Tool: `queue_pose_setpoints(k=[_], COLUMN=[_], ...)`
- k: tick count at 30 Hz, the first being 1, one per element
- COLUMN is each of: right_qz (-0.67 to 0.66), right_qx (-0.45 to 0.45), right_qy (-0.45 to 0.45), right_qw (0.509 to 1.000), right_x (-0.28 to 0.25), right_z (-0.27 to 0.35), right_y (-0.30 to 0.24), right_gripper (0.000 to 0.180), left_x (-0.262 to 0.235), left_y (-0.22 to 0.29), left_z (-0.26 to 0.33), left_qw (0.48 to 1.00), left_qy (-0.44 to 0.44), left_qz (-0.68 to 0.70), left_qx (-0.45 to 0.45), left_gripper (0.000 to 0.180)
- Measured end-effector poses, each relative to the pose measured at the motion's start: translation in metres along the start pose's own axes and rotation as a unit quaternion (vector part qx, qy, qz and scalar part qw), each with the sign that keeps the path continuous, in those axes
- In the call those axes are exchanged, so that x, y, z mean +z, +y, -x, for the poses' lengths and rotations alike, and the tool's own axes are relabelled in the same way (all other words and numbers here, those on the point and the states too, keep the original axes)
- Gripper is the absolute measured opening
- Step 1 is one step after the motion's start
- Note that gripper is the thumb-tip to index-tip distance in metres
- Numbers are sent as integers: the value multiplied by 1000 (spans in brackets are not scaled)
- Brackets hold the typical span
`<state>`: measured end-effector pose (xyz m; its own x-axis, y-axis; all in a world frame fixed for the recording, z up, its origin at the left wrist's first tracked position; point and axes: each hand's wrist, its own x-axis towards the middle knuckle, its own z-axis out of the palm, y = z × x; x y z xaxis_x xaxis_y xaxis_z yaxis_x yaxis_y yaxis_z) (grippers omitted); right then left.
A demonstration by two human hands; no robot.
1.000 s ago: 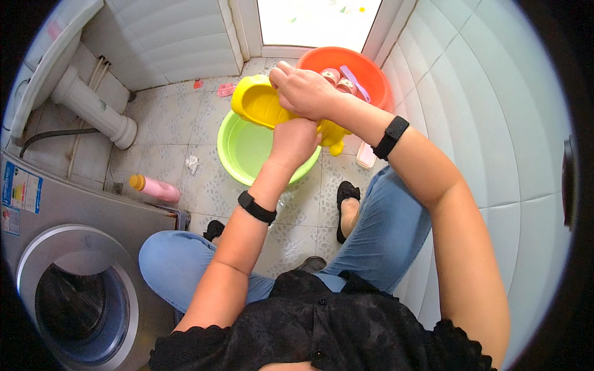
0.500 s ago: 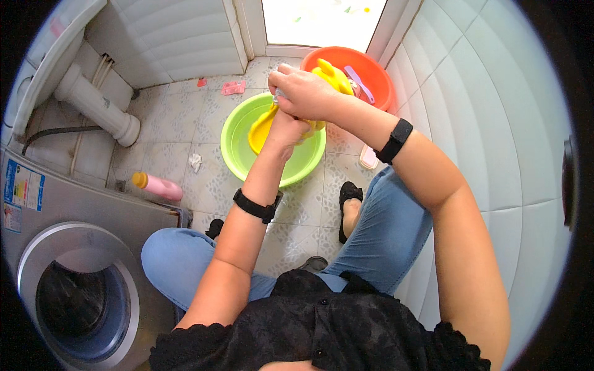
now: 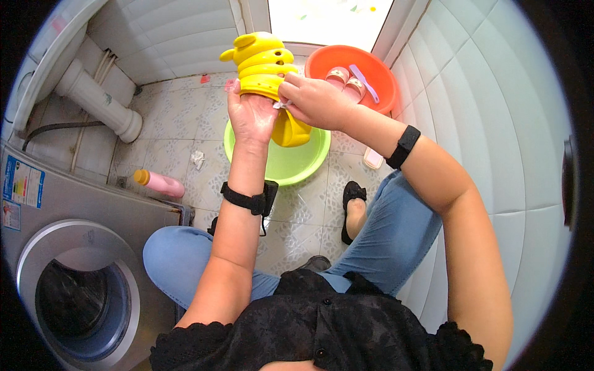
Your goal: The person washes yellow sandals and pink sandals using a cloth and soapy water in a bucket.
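A yellow clog [image 3: 263,62] with ridges, small holes and ear-like bumps is lifted above a light green basin [image 3: 315,164] of water. Its toe points away from me, and its yellow heel part [image 3: 291,131] hangs toward me. My left hand [image 3: 252,120] supports it palm up, with the fingers hidden inside or beneath it. At the clog's right edge, my right hand [image 3: 318,102] is closed with a small crumpled white piece, perhaps tissue or cloth [image 3: 281,104], pinched in its fingers.
An orange basin [image 3: 387,80] at the back right holds pink slippers [image 3: 354,90] and a purple brush [image 3: 364,83]. A pink bottle [image 3: 162,183] lies by the washing machine [image 3: 80,284]. Crumpled paper [image 3: 197,159] and a pink soap box [image 3: 373,158] are on the floor.
The yellow clog has risen out from over the green basin and turned, now facing upward in view. My left hand has rolled palm up; my right hand has moved slightly right and down.
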<state>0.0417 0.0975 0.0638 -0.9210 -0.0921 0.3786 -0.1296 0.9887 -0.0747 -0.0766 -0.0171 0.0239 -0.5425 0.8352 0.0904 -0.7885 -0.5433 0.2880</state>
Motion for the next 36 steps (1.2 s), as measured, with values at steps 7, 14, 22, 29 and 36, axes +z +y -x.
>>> queue_pose_setpoints(k=[7,14,22,29,36], right_qz=[54,120,14,188,135], right_qx=[-26,-30,-82,8,101], right_qy=[105,93,48,188,161], right_qw=[993,988,995,964,972], right_x=[-3,2,3,-15,9], right_z=[-15,-20,1,-23,-14], right_y=[-8,-4,-6,43,26], right_gripper=[19,19,18,15,15], left_x=[16,3,-16,-17,-25], left_y=[-31,-27,-11,-61,-43], left_z=[13,10,-8,14,6], left_qw=[997,999,991,989,990], left_qy=[-9,-26,98,74,102], left_qz=[-79,-15,-41,-79,20], left_qx=[26,-18,81,-104,-98], left_gripper=[61,73,42,39,44])
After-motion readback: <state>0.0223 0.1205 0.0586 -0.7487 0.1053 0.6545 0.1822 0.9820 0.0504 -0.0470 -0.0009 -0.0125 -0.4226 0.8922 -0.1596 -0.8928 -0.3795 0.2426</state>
